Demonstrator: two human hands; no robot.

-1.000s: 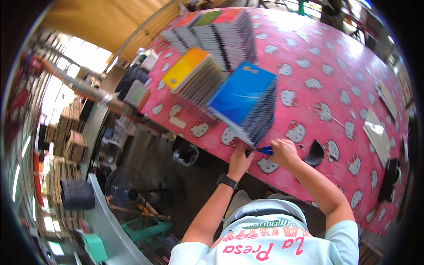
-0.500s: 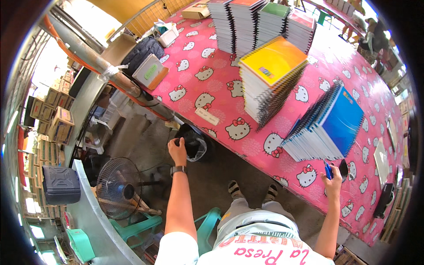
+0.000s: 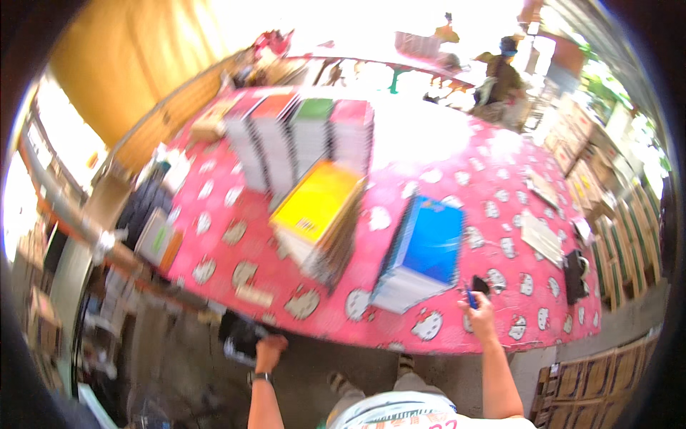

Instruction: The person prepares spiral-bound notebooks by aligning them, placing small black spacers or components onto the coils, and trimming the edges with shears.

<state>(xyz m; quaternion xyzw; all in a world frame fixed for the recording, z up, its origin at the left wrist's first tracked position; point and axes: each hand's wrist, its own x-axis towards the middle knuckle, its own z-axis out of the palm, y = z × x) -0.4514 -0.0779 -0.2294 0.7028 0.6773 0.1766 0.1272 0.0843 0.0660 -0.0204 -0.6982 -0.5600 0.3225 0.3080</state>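
Observation:
My right hand [image 3: 481, 319] is closed on a small blue tool [image 3: 471, 299] at the front edge of the table; its exact kind does not show. Just beyond the fingers lies a small dark object [image 3: 480, 284]. To the left of that hand is a stack of blue spiral notebooks [image 3: 429, 247], and further left a leaning stack of yellow ones [image 3: 318, 204]. My left hand [image 3: 271, 350], with a dark watch on the wrist, hangs below the table edge beside a lined black bin [image 3: 239, 336]. Motion blurs its fingers.
Taller notebook stacks with red [image 3: 275, 107], green [image 3: 313, 109] and pink covers [image 3: 351, 111] stand at the back of the pink patterned table [image 3: 400, 336]. A metal post [image 3: 107, 247] rises on the left. Cartons [image 3: 600, 379] sit low on the right.
The view has swung up and to the right, so the table and stacks appear further left. My right hand still holds the blue tool; my left hand stays near the bin.

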